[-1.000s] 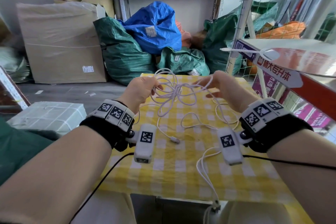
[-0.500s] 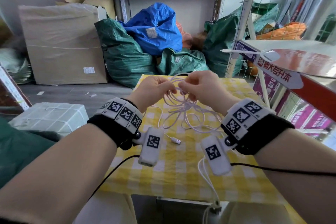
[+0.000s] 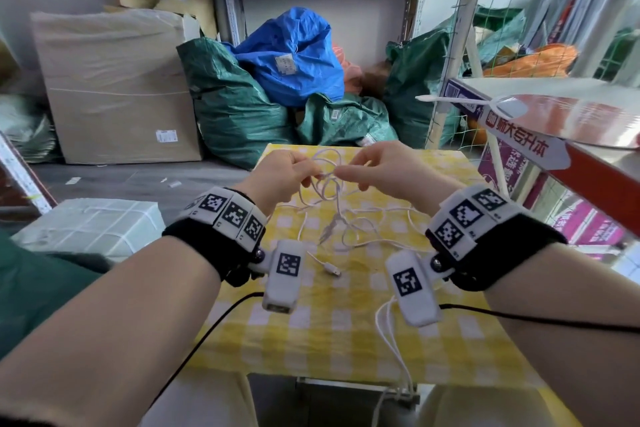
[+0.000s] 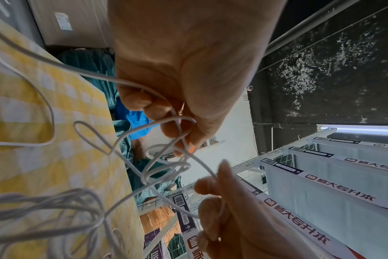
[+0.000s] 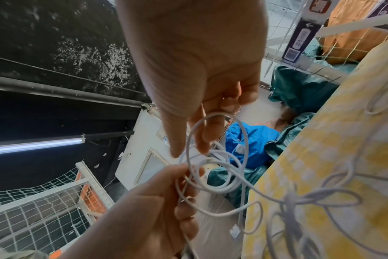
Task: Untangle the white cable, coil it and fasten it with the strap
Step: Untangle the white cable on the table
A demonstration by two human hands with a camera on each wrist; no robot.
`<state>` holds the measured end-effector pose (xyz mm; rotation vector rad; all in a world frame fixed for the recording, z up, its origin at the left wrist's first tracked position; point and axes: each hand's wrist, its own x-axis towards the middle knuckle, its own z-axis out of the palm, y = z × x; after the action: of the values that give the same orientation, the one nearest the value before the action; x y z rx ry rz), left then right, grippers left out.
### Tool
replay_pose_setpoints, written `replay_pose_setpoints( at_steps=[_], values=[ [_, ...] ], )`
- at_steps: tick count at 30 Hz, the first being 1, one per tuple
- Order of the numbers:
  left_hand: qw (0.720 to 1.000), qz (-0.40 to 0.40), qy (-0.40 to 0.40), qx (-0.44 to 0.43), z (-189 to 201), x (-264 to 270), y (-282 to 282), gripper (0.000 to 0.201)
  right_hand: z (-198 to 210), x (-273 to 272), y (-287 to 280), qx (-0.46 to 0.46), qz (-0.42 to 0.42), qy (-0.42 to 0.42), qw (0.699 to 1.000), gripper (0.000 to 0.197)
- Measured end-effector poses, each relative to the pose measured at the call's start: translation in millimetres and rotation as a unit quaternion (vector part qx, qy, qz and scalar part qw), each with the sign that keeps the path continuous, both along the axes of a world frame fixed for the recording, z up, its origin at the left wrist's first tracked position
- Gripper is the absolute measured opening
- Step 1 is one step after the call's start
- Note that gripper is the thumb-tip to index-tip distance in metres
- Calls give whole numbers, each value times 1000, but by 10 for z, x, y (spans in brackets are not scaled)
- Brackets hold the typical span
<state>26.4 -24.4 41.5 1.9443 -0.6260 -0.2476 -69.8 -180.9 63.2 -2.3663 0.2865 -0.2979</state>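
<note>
Over the far half of the table (image 3: 346, 329), with its yellow checked cloth, both hands are raised and nearly touching. Behind it lie a wrapped box (image 3: 114, 87), green sacks (image 3: 235, 104) and a blue sack (image 3: 298, 55); a shelf (image 3: 554, 121) stands at the right.

The cable (image 3: 330, 184) hangs between the hands in a knot of small loops. The rest of it trails over the cloth, with one plug (image 3: 331, 268) lying near the middle and two strands dropping off the near edge. No strap can be made out.

The left hand (image 3: 284, 177) has its fingers curled, its grip pinching several strands. The right hand (image 3: 384, 170) pinches one strand between thumb and forefinger just beside the left's fingertips, its other fingers loosely bent.

Risks, as I judge them: pulling the pinched strand without first finding which loop it passes through would cinch the knot tighter. The slack over the near edge could drag the cable off the table, or snag below.

Compared with a second ago, the hands have closed together. Then they stood well apart with wide loops spread between them, which have since collapsed into a tighter cluster. The plug lies in much the same spot.
</note>
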Motion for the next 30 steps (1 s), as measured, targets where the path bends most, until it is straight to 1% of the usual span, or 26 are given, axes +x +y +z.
replay_pose_setpoints(
  at_steps=[2, 4, 6, 8, 9, 11, 12, 13, 15, 17, 20, 22, 24, 26, 28, 30],
  values=[
    [1000, -14, 5, 5, 20, -17, -25, 23, 6, 13, 39, -58, 9, -11, 998, 33],
    [1000, -4, -2, 4, 31, -19, -28, 22, 3, 24, 36, -57, -10, -43, 997, 32],
    [999, 41, -14, 0, 22, 20, 11, 23, 2, 34, -27, -5, -67, -95, 993, 33],
    [997, 82, -5, -7, -5, 89, 81, 24, 13, 29, -133, 52, -149, -143, 977, 35],
    [996, 90, 7, -12, -20, 117, 110, 24, 15, 26, -178, 83, -183, -153, 967, 36],
    [995, 91, 27, -21, -37, 138, 140, 23, 7, 21, -228, 130, -220, -132, 958, 33],
    [995, 88, 29, -21, -38, 134, 145, 24, 1, 21, -233, 132, -219, -106, 961, 30],
    [996, 83, 27, -18, -36, 126, 139, 26, -6, 22, -227, 119, -206, -77, 968, 27],
    [998, 62, 23, -10, -21, 101, 123, 27, -5, 19, -197, 58, -166, -35, 984, 24],
    [999, 37, 30, -12, 2, 74, 102, 28, 14, 9, -129, -21, -121, -28, 992, 25],
    [999, -6, 36, -10, 46, 16, 58, 27, 41, 19, 41, -87, -29, -49, 995, 17],
    [999, -30, 38, -13, 71, -28, 17, 26, 31, 50, 148, -123, 25, -29, 992, 15],
    [998, -38, 42, -17, 99, -56, -10, 26, 19, 75, 202, -145, 38, -31, 988, 18],
    [999, -21, 38, -12, 122, -42, 4, 27, 14, 91, 182, -138, 0, -71, 988, 21],
    [1000, 23, 15, 1, 113, 47, 78, 30, 20, 100, 91, -123, -77, -106, 984, 25],
    [998, 67, -18, 14, 75, 170, 183, 33, 38, 99, -70, -110, -166, -112, 974, 28]
  ],
)
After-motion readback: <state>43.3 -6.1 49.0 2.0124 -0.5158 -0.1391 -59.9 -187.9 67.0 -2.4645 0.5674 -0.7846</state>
